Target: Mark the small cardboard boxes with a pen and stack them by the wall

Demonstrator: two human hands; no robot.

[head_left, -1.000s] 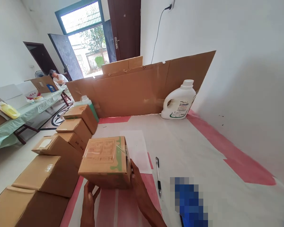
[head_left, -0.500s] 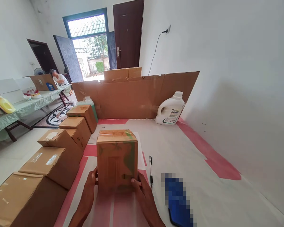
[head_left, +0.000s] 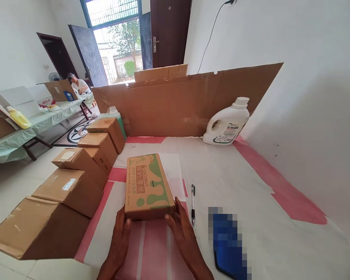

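Lower centre: printed carton (head_left: 148, 186) is gripped at its near end by left hand (head_left: 120, 238) and right hand (head_left: 183, 232), laid flat on the desk (head_left: 245, 182), seams untaped | right: pen (head_left: 193, 199), blue object (head_left: 230, 245) | left: row of sealed boxes (head_left: 72, 182) | far: detergent bottle (head_left: 227, 122), cardboard sheet (head_left: 186, 103); nothing is blocked.

Light: bright daylight, entering through the open doorway (head_left: 121, 50) and barred window (head_left: 113, 9) ahead of me; both overexposed. White wall (head_left: 309, 97) evenly lit. Shadows: soft, faint, under my hands and the carton (head_left: 148, 186) I grip. Glare: slight sheen on taped boxes (head_left: 68, 186). Distortion: wide-angle stretch, walls leaning at the edges. Focus: mostly sharp; far table (head_left: 32, 128) perhaps softer. Blue object (head_left: 229, 245) pixelated.
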